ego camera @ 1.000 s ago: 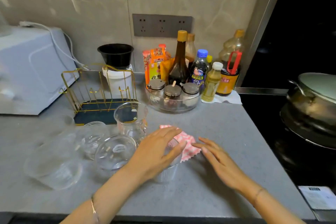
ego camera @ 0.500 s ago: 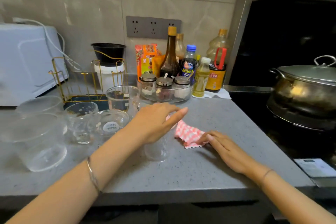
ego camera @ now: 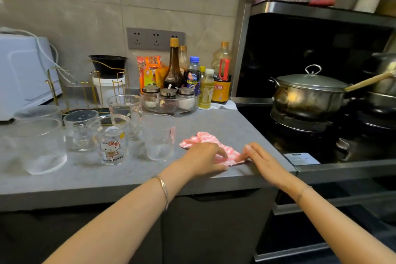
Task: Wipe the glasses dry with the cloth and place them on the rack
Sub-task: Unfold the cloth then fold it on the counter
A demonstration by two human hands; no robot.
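Note:
A pink-and-white checked cloth [ego camera: 205, 140] lies crumpled on the grey counter near its front edge. My left hand [ego camera: 201, 157] rests on the cloth's left part, fingers curled onto it. My right hand [ego camera: 260, 159] pinches the cloth's right corner. A ribbed clear glass [ego camera: 159, 136] stands upright just left of the cloth, free of both hands. Further left stand a cartoon-cat printed glass [ego camera: 112, 140], a short glass [ego camera: 81, 130], a taller glass behind them [ego camera: 125, 109] and two wide clear tumblers [ego camera: 40, 146]. The gold wire rack [ego camera: 85, 92] stands behind the glasses with nothing on it.
A tray of spice jars [ego camera: 169, 100] and several sauce bottles [ego camera: 174, 66] stand at the back. A white appliance [ego camera: 23, 70] is at far left. Right of the counter is a stove with a lidded steel pot [ego camera: 308, 94]. The counter edge [ego camera: 235, 178] runs under my wrists.
My left hand has let go of the ribbed glass and moved right onto the cloth. The cloth and my right hand have come nearer the front edge. The view has pulled back and down.

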